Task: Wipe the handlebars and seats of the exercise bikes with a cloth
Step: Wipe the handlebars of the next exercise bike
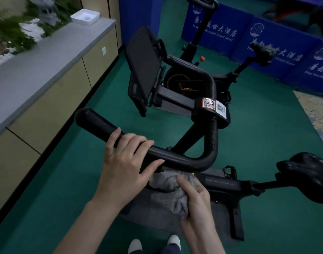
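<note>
Head view. Green carpeted floor (257, 136) throughout. Long cabinet with a grey counter top (38, 66) runs along the floor's left edge; above it, greenery and a stone lantern, blurred. Blue padded panels (277, 33) with white hotel lettering close off the far right corner. Pale patterned rug (316, 110) at the floor's right edge.

Containers: one white square tray (85, 16) at the far end of the counter top. Contents too faint to tell.

Near exercise bike stands on a grey mat (148, 215) at the floor's near edge. Its black handlebar (94, 121) curves from a rounded end on the left to a bend on the right. Dark screen (144, 66) mounted beyond it, tilted; QR sticker (209, 103) on the stem. Near seat (307, 173) at the right edge, black, well apart from both hands. Second bike behind, with far seat (263, 51) and a red knob (202, 58).

Left hand (124, 162): fingers bent over the top of the handlebar, thumb along its near side, holding the bar.

Right hand (197, 202): fingers curled around a bunched grey cloth (168, 182), gripping it. Cloth sits just under the handlebar's bend, beside the left thumb; contact with the bar cannot be confirmed.

White shoes (173, 241) at the bottom edge.
</note>
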Action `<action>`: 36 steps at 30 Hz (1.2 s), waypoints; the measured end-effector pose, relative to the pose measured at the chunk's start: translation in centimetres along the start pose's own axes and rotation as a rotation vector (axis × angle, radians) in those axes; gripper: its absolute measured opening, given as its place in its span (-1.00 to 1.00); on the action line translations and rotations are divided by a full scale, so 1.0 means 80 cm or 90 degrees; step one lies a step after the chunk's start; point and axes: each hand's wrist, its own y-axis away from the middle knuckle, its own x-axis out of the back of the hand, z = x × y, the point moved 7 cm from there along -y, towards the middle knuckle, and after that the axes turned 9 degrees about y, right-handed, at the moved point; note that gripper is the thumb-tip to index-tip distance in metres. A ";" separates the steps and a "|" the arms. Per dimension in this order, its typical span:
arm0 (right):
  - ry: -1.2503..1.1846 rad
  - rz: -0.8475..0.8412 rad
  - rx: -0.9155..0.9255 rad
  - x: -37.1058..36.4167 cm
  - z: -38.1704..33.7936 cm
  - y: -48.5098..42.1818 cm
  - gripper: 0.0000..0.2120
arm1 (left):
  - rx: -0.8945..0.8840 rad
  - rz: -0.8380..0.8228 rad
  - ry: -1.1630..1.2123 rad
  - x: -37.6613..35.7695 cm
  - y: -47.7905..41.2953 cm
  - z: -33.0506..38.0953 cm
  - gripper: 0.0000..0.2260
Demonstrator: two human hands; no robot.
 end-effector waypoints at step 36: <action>0.673 0.239 0.749 0.017 -0.113 0.034 -0.67 | -0.015 0.043 -0.013 -0.001 0.000 0.003 -0.59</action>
